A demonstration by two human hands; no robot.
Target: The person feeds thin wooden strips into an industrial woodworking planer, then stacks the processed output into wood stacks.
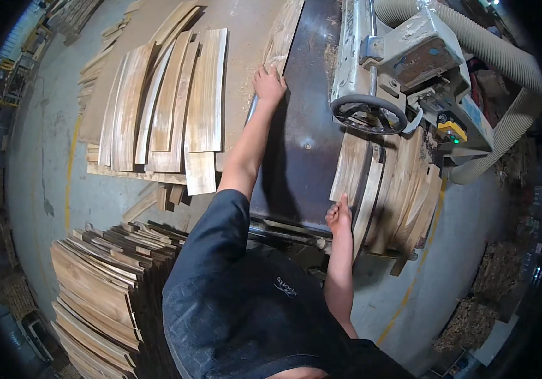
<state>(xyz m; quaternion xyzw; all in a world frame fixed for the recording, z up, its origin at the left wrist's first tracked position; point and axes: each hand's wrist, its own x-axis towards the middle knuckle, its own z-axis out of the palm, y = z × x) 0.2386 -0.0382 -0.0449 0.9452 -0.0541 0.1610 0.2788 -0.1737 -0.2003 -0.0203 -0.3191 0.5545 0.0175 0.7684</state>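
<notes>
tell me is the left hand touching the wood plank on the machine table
Touching: the head view shows the left hand with its fingers laid on the near end of the plank.

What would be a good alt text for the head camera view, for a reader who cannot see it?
Seen from above, a person's left hand rests on a wooden board at a dark machine table, while the right hand touches curved wooden strips below a handwheel. More curved strips lie stacked on the floor.

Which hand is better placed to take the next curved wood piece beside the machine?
Right. The right hand touches the curved wood pieces; the left hand is stretched away onto a plank.
</notes>
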